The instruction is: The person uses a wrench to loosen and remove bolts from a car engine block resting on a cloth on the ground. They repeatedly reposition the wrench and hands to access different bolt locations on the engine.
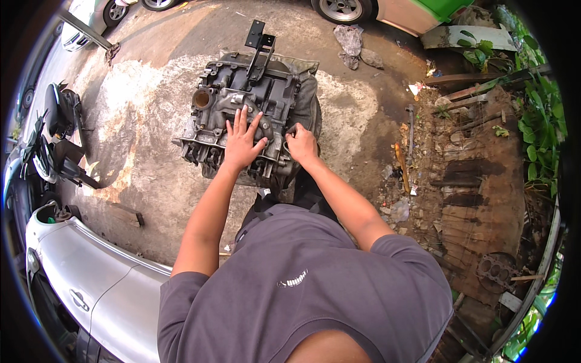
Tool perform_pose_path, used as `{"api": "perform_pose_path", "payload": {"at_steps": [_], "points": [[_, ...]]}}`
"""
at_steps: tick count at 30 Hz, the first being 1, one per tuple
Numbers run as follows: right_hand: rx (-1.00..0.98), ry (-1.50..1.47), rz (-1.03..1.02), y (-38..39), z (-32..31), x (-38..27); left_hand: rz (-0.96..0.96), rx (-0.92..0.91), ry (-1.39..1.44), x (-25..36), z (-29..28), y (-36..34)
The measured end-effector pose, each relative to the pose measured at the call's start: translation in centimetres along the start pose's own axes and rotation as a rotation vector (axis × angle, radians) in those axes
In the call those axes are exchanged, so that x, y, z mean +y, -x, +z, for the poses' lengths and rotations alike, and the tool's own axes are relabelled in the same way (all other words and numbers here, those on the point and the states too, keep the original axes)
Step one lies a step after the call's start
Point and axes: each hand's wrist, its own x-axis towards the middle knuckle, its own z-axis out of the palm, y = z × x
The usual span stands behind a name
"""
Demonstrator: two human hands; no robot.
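A dark, greasy engine block (pixel 275 97) rests in front of me on a grey cloth-like cover (pixel 308 100). My left hand (pixel 243 142) lies spread over a cast metal part on its top, fingers apart and pointing away from me. At the near right edge of the block, my right hand (pixel 301 144) is closed, its fingers curled together against the engine's side. Whatever its fingers pinch is hidden or too small to make out. A black metal bracket (pixel 260 45) stands up from the engine's far side, and a round rusty opening (pixel 201 98) shows at its left.
A silver car (pixel 103 272) stands close at my left, with a motorcycle (pixel 60 133) beyond it. Ahead lies a crumpled rag (pixel 349 45) near a vehicle wheel (pixel 342 7). On the right are rusty sheeting (pixel 478 212), debris and a metal gasket-like plate (pixel 496 270).
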Motion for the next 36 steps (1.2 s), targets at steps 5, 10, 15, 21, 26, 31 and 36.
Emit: {"api": "perform_pose_path", "payload": {"at_steps": [5, 10, 15, 21, 26, 31, 36], "points": [[0.009, 0.015, -0.05, -1.6, 0.7, -0.8, -0.011, -0.014, 0.001, 0.0, -0.1, 0.0], [-0.13, -0.137, 0.087, -4.3, -0.5, 0.0, -0.011, -0.003, -0.026, 0.1, -0.1, 0.0], [-0.017, 0.026, -0.065, -4.6, 1.7, 0.4, -0.024, -0.024, -0.01, 0.1, -0.1, -0.1], [-0.131, -0.266, 0.11, -7.9, -0.1, 0.6, -0.026, -0.028, -0.01, 0.0, 0.0, -0.1], [-0.154, -0.378, 0.26, -12.1, -0.1, 0.4, -0.029, -0.031, -0.013, 0.0, -0.1, -0.1], [-0.098, -0.205, 0.255, -14.8, 1.3, 2.1, -0.024, -0.02, -0.011, 0.0, -0.1, -0.1], [-0.052, -0.286, 0.25, -16.1, 3.3, 4.2, -0.028, -0.026, -0.011, 0.0, -0.2, -0.2]]}}
